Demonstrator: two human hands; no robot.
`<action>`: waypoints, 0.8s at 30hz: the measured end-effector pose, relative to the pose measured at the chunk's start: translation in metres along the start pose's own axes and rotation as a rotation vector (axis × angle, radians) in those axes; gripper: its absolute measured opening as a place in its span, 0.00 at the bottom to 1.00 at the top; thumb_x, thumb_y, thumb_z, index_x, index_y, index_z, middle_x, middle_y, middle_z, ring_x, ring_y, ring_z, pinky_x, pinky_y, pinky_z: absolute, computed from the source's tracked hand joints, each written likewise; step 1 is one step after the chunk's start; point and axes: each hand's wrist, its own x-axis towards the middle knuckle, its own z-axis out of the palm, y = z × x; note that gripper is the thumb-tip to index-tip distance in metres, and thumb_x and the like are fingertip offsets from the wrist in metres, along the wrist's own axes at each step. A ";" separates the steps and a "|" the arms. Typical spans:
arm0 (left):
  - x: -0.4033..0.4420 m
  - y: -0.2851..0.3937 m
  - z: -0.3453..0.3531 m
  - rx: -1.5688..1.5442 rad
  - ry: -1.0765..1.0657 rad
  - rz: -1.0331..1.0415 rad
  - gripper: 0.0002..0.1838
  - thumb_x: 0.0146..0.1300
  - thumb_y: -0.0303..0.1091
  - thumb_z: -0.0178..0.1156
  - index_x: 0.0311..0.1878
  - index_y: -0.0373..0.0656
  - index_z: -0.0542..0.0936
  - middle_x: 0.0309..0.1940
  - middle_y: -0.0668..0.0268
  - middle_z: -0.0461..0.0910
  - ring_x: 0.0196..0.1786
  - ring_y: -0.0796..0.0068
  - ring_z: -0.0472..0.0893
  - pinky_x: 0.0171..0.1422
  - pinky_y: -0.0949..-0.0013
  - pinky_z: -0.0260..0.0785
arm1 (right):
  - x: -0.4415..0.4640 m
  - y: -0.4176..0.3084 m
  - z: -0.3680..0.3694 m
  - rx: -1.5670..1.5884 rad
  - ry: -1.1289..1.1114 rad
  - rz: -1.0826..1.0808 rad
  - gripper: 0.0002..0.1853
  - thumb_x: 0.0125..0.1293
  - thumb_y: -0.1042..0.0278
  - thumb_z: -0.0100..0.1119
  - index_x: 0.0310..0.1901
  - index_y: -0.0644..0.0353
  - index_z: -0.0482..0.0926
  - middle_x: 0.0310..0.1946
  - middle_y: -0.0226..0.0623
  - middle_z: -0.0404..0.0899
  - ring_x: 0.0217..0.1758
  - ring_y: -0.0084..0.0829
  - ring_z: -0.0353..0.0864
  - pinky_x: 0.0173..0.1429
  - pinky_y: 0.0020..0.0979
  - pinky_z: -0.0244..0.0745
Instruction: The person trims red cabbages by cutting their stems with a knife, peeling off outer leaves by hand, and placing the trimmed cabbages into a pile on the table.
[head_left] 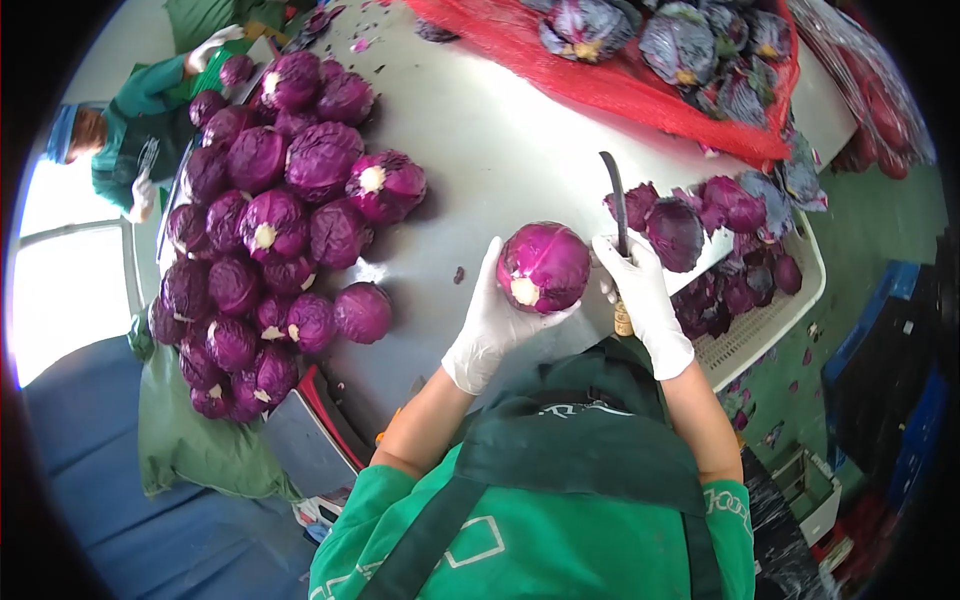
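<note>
In white gloves, both my hands are over the metal table in the head view. My left hand (492, 322) cups a red cabbage (545, 265) from its left and underside; the pale cut stem faces down toward me. Wrapped round a knife (617, 200) is my right hand (642, 290), just right of the cabbage. The knife's dark, curved blade points away from me, and a wooden handle end (623, 320) shows below my palm. Loose outer leaves (675, 234) lie just beyond my right hand.
Many trimmed red cabbages (255, 158) are piled at the table's left. A red mesh bag (690, 130) of untrimmed cabbages (678, 48) lies at the back right. A cream basket (770, 335) of leaves stands at right. At far left is another person (140, 130) in gloves.
</note>
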 end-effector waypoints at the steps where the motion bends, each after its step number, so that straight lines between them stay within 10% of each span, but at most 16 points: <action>1: 0.001 0.003 -0.004 -0.051 0.009 0.009 0.40 0.66 0.69 0.55 0.73 0.55 0.66 0.72 0.56 0.65 0.73 0.50 0.68 0.71 0.36 0.65 | 0.001 -0.001 0.003 0.011 0.006 -0.012 0.13 0.71 0.59 0.65 0.47 0.60 0.80 0.31 0.25 0.80 0.22 0.14 0.72 0.23 0.19 0.64; 5: -0.004 0.017 -0.017 -0.249 -0.124 -0.065 0.39 0.67 0.68 0.55 0.73 0.54 0.67 0.72 0.56 0.66 0.72 0.49 0.68 0.70 0.35 0.66 | 0.011 -0.005 0.018 -0.099 -0.006 -0.091 0.13 0.71 0.64 0.65 0.50 0.64 0.82 0.31 0.25 0.81 0.22 0.12 0.74 0.23 0.18 0.64; 8: -0.019 0.034 -0.028 -0.104 -0.189 0.062 0.39 0.65 0.66 0.58 0.73 0.53 0.67 0.72 0.55 0.65 0.72 0.48 0.68 0.72 0.37 0.67 | 0.044 0.014 0.011 -0.399 0.026 -0.436 0.15 0.70 0.69 0.63 0.55 0.66 0.82 0.44 0.35 0.84 0.45 0.24 0.83 0.51 0.26 0.77; 15: -0.113 0.121 0.005 0.805 0.251 1.346 0.26 0.65 0.33 0.66 0.65 0.41 0.70 0.58 0.65 0.72 0.63 0.73 0.70 0.72 0.66 0.62 | 0.096 0.008 -0.001 -1.164 0.157 -0.721 0.21 0.68 0.65 0.64 0.61 0.60 0.79 0.66 0.55 0.73 0.69 0.49 0.73 0.68 0.38 0.72; 20: -0.174 0.231 0.026 1.410 0.831 2.124 0.34 0.51 0.34 0.78 0.61 0.42 0.74 0.55 0.61 0.74 0.59 0.67 0.75 0.68 0.64 0.67 | 0.107 0.019 -0.013 -1.288 0.181 -0.496 0.26 0.66 0.60 0.65 0.64 0.59 0.76 0.71 0.54 0.66 0.71 0.49 0.71 0.69 0.39 0.72; 24: -0.190 0.282 0.042 1.703 0.976 2.182 0.38 0.47 0.40 0.80 0.61 0.42 0.75 0.57 0.53 0.75 0.61 0.56 0.76 0.69 0.58 0.68 | 0.105 0.024 -0.018 -1.301 0.187 -0.537 0.27 0.66 0.61 0.64 0.65 0.60 0.75 0.72 0.53 0.65 0.72 0.48 0.70 0.69 0.39 0.72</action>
